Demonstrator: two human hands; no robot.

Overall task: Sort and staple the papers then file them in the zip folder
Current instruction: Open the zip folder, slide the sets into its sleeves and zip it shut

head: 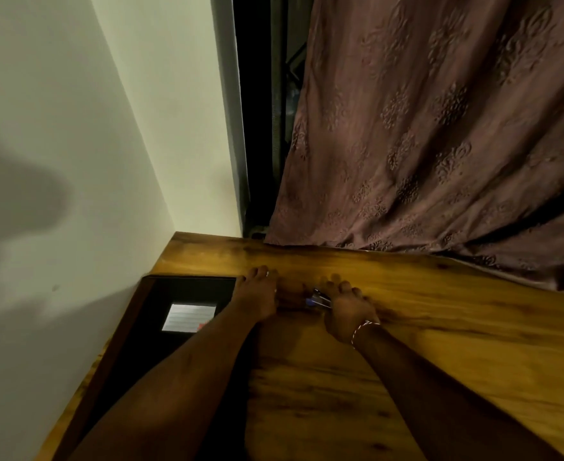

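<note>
Both my hands are on the wooden table (pixel 440 327) near its far edge. My right hand (pixel 347 316) curls round a small blue and silver stapler (pixel 319 299), most of which is hidden under the fingers. My left hand (pixel 257 294) lies just left of it with its fingers stretched flat on the wood and a ring on one finger. Its thumb side reaches toward the stapler, but I cannot tell whether they touch. A black flat folder (pixel 174 291) with a white lined label (pixel 189 317) lies at the table's left side, partly under my left forearm. No loose papers are in view.
A pale wall (pixel 74 161) runs along the left of the table. A brown patterned curtain (pixel 440 144) hangs behind the far edge and drapes onto the table at the right. A dark window frame (pixel 257 111) stands between the wall and the curtain.
</note>
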